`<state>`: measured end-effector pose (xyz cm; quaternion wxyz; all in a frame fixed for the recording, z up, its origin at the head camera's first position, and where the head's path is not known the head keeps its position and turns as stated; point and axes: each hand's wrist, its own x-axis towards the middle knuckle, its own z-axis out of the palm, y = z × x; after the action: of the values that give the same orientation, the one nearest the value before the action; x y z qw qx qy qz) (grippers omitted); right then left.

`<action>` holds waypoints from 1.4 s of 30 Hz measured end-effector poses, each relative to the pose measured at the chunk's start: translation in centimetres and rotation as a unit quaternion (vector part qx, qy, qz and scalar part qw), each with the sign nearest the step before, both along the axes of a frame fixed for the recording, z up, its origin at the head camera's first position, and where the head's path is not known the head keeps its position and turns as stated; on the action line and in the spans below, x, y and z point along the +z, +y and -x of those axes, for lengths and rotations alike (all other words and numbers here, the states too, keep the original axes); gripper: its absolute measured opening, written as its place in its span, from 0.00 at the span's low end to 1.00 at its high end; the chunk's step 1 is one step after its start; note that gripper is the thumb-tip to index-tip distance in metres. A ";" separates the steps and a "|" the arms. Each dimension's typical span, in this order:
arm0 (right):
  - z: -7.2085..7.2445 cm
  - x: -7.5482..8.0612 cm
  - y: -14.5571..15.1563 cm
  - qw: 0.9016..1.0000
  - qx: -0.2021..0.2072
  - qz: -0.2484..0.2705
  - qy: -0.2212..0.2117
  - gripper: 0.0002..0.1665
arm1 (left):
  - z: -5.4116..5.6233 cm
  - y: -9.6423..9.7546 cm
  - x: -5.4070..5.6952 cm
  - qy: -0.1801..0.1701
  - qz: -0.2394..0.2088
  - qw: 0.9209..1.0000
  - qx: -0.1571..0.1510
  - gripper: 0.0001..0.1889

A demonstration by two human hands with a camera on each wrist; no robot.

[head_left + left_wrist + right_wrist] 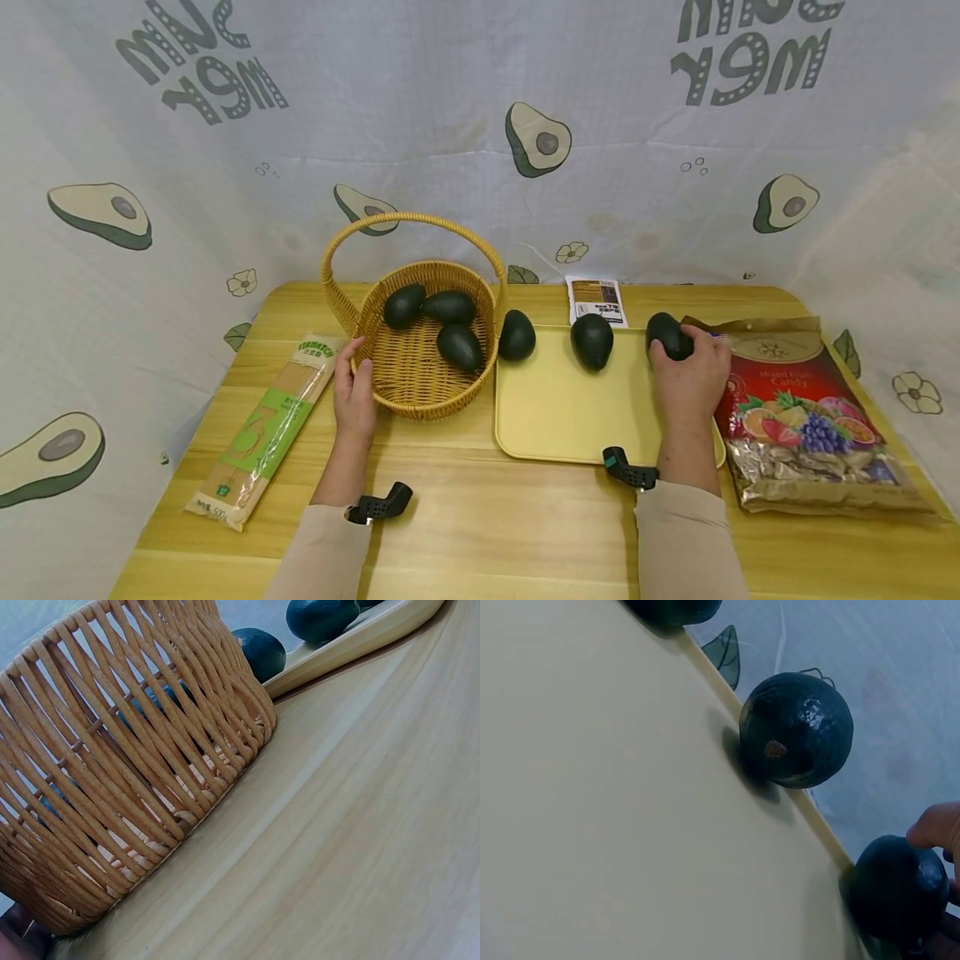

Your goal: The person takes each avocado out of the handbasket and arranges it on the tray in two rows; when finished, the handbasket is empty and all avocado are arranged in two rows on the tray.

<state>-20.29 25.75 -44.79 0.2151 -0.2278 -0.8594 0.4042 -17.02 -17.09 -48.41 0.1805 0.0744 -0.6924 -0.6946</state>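
Note:
My right hand (692,375) grips a dark green avocado (666,335) at the tray's far right corner, thumb and fingers on its sides. In the right wrist view that avocado (898,889) sits by the tray edge with fingertips against it. Two more avocados lie along the back of the yellow tray (570,425), one in the middle (592,340) and one at the left corner (517,335). My left hand (355,400) rests against the left side of a woven basket (420,410), its fingers fairly straight. Three avocados (460,347) lie inside the basket, beneath its tall arched handle (412,217).
A pack of noodles (266,425) lies on the wooden table (495,525) left of the basket. To the right, a red and gold candy bag (806,417) lies beside the tray. A small white and brown packet (597,300) lies behind the tray, before the printed curtain (450,150).

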 end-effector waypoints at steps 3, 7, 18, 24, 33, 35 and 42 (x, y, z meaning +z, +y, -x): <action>0.0 0.0 -0.1 1.000 0.000 0.000 0.003 0.30 | 0.0 0.0 0.0 -0.001 -0.001 1.000 -0.002 0.23; 0.0 0.1 -0.2 1.000 0.000 0.002 0.003 0.30 | 0.0 0.0 -0.1 -0.001 -0.002 1.000 -0.004 0.23; -0.1 0.4 -0.7 1.000 -0.005 0.005 -0.006 0.28 | 0.0 0.1 -0.1 0.002 0.000 1.000 -0.001 0.23; 0.0 0.3 -1.4 1.000 0.012 -0.010 -0.002 0.27 | 0.0 0.2 0.0 0.001 0.003 1.000 -0.001 0.23; 0.0 0.0 -1.0 1.000 -0.004 0.003 -0.005 0.26 | -0.2 0.1 -0.1 -0.009 0.006 1.000 -0.003 0.23; 0.0 -0.1 -0.8 1.000 -0.012 0.004 -0.009 0.27 | -0.2 0.1 0.0 -0.009 0.007 1.000 -0.003 0.23; 0.2 -0.4 -0.2 1.000 -0.023 0.009 -0.012 0.28 | -0.2 0.1 0.0 -0.008 0.012 1.000 -0.003 0.23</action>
<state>-20.45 25.53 -45.15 0.2120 -0.2543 -0.8529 0.4037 -16.78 -17.01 -48.40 0.1733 0.0755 -0.7024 -0.6862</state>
